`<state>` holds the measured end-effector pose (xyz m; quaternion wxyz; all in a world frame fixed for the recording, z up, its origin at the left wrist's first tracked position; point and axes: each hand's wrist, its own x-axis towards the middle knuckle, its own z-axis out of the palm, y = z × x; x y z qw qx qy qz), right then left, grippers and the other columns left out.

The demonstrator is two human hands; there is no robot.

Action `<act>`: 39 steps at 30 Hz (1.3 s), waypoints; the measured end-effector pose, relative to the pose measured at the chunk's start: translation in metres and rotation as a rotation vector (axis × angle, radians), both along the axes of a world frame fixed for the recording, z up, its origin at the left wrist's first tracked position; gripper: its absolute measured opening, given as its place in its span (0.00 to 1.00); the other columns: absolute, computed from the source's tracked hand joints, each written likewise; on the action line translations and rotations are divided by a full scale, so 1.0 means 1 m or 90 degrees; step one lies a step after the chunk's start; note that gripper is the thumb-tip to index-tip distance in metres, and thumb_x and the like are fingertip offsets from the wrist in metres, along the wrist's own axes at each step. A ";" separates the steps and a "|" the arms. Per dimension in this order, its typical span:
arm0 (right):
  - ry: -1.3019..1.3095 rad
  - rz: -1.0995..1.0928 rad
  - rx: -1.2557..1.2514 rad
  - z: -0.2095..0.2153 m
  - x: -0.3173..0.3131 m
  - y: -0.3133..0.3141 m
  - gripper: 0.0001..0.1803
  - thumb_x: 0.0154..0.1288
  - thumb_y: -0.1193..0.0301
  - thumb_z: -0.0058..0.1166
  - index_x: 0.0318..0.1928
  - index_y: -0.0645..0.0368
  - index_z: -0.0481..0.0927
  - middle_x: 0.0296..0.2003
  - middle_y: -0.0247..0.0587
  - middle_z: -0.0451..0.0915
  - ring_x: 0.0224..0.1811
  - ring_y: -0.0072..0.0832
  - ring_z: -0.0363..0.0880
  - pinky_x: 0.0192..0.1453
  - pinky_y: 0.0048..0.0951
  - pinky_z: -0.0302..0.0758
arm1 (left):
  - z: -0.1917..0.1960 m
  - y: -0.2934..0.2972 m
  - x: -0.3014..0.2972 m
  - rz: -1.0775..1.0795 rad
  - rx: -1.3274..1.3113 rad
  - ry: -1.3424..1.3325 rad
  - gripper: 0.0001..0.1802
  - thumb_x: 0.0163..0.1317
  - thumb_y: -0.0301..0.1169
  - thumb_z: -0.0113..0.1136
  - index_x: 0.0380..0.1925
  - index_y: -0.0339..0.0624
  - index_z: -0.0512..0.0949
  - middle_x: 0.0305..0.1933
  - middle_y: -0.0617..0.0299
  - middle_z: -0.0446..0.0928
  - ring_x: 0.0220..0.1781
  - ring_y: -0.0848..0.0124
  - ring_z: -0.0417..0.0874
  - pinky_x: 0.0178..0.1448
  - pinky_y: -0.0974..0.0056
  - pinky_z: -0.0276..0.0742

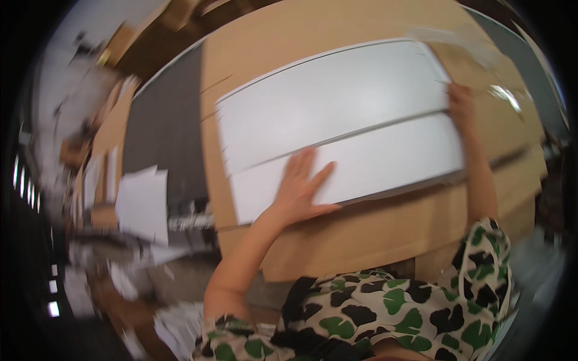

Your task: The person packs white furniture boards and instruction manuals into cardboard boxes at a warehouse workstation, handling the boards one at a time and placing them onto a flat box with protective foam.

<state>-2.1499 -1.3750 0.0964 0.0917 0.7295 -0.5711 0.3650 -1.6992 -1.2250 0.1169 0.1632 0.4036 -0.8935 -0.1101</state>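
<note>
Left hand [301, 186] lies flat, fingers spread, palm pressed on the near white panel [361, 171], near its left end; no pinch. Right hand [460, 105] sits at the panels' right end, fingers over the seam edge, grip closure unclear. Both panels run long axis left-right on flattened cardboard [373, 231], far panel [337, 99] just behind; paper clutter [143, 204] lies left.
</note>
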 end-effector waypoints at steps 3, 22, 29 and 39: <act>0.103 -0.078 -0.008 0.000 -0.015 0.011 0.09 0.59 0.75 0.47 0.39 0.61 0.77 0.41 0.43 0.77 0.44 0.42 0.71 0.52 0.36 0.67 | 0.008 -0.001 0.016 0.058 -0.041 0.137 0.36 0.47 0.50 0.64 0.53 0.40 0.69 0.60 0.48 0.64 0.64 0.51 0.61 0.67 0.48 0.50; -0.024 -0.098 0.004 0.031 -0.012 0.001 0.09 0.56 0.74 0.51 0.38 0.61 0.78 0.41 0.39 0.78 0.47 0.38 0.69 0.53 0.33 0.68 | -0.028 -0.192 0.152 0.574 0.323 0.457 0.23 0.64 0.44 0.47 0.46 0.32 0.72 0.42 0.58 0.75 0.43 0.71 0.73 0.48 0.66 0.68; -0.038 -0.127 0.020 0.040 -0.004 0.005 0.09 0.56 0.74 0.52 0.38 0.61 0.78 0.41 0.41 0.78 0.48 0.39 0.69 0.53 0.33 0.68 | -0.011 -0.186 0.130 0.601 0.364 0.407 0.25 0.65 0.45 0.44 0.49 0.33 0.70 0.45 0.58 0.74 0.46 0.70 0.73 0.51 0.66 0.66; -0.118 -0.045 0.023 0.001 -0.026 -0.010 0.09 0.59 0.76 0.51 0.41 0.60 0.79 0.43 0.47 0.76 0.46 0.36 0.73 0.51 0.30 0.70 | -0.003 -0.131 0.141 0.544 0.299 0.321 0.30 0.66 0.49 0.39 0.52 0.32 0.68 0.52 0.52 0.72 0.55 0.65 0.71 0.59 0.64 0.62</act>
